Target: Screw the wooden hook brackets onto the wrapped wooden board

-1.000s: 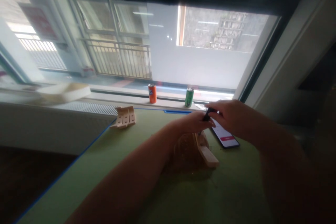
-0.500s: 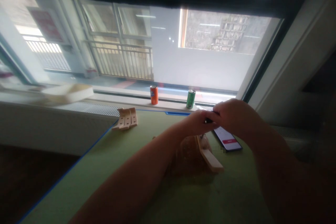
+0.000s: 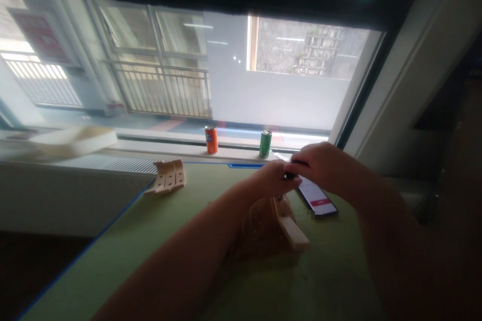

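Along the green desk's (image 3: 128, 241) left edge sit curved pale-wood pieces (image 3: 169, 177) with round holes; rightward, a blue-marked orange can (image 3: 211, 140) and green can (image 3: 265, 144). Arms outstretched, the left hand (image 3: 273, 178) and right hand (image 3: 318, 160) close together around a black tool (image 3: 289, 176) above a flat pale-wood bar (image 3: 293, 234), beside a phone (image 3: 316, 198), its text illegible.

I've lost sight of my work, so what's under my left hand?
Below the left hand, a pale wooden piece slants toward you. The hand hides whatever lies directly beneath its palm, so I can't tell where the piece's far end stops.
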Motion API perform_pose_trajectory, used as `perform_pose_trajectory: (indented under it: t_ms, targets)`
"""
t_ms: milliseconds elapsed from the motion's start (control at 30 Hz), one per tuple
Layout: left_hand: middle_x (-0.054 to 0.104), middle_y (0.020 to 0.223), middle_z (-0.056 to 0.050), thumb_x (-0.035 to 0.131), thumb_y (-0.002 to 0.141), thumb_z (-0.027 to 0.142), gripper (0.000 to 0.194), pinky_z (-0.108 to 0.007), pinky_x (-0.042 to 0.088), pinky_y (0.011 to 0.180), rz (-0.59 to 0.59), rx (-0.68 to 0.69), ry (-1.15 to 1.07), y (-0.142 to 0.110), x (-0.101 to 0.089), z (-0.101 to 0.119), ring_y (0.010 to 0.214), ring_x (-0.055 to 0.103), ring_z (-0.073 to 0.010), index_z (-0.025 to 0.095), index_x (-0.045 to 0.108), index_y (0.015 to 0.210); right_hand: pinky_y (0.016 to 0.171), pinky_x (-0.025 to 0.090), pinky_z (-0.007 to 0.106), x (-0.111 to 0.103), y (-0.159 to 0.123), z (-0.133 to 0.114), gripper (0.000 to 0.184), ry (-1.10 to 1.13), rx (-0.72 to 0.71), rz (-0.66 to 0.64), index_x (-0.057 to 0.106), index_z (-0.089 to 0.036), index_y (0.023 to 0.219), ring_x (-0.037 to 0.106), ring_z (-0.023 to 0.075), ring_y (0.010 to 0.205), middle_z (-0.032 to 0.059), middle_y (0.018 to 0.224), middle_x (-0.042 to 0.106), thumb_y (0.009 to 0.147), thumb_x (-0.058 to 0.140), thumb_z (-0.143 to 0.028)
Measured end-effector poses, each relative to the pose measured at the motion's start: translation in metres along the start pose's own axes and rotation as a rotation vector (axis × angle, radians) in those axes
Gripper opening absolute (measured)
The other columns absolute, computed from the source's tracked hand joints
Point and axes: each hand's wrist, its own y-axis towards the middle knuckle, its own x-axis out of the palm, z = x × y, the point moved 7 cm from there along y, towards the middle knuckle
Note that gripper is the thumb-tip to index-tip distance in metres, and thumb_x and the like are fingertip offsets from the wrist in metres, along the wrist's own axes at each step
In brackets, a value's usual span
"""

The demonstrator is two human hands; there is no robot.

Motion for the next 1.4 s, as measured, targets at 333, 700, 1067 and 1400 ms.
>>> perform_pose_trajectory:
  t_ms: [333, 700, 1067, 1400]
  targets:
    - [0.061, 0.075, -0.002, 0.049, 0.079, 0.028, 0.02, -0.022, 0.042, 0.062, 0.048, -0.017, -0.028, 0.001, -0.009, -0.002, 0.067, 0.053, -0.0111, 0.013, 0.061, 0.081, 0.056, 0.034, 0.026, -0.001, 0.003, 0.003, 0.043, -0.018, 0.104, 0.097, 0.066, -0.017, 0.081, 0.054, 0.0154, 0.063, 0.006, 0.072, 0.063, 0.087, 0.036, -0.047]
    - [0.06, 0.07, -0.001, 0.05, 0.079, 0.03, 0.022, -0.022, 0.042, 0.062, -0.017, -0.032, -0.033, -0.002, -0.008, 0.003, 0.064, 0.052, -0.0098, 0.012, 0.062, 0.077, 0.06, 0.034, 0.023, -0.006, -0.003, -0.004, 0.023, 0.147, -0.068, 0.065, 0.064, -0.017, 0.083, 0.053, 0.0114, 0.068, 0.0023, 0.077, 0.063, 0.085, 0.047, -0.032]
    - [0.064, 0.08, -0.003, 0.052, 0.08, 0.027, 0.019, -0.022, 0.045, 0.067, 0.054, 0.096, -0.149, -0.001, -0.009, 0.006, 0.073, 0.057, -0.0115, 0.013, 0.064, 0.084, 0.052, 0.03, 0.028, 0.0, 0.001, -0.001, 0.052, -0.213, 0.163, 0.107, 0.066, -0.016, 0.068, 0.051, 0.0161, 0.056, 0.0075, 0.064, 0.06, 0.085, 0.033, -0.053]
    - [0.062, 0.076, -0.002, 0.046, 0.082, 0.028, 0.023, -0.023, 0.043, 0.066, -0.083, 0.014, -0.09, -0.002, -0.001, 0.006, 0.07, 0.054, -0.0113, 0.013, 0.063, 0.085, 0.063, 0.037, 0.025, -0.004, -0.008, -0.009, 0.03, 0.115, -0.072, 0.014, 0.066, -0.021, 0.094, 0.057, 0.0138, 0.07, 0.004, 0.081, 0.066, 0.088, 0.041, -0.036]
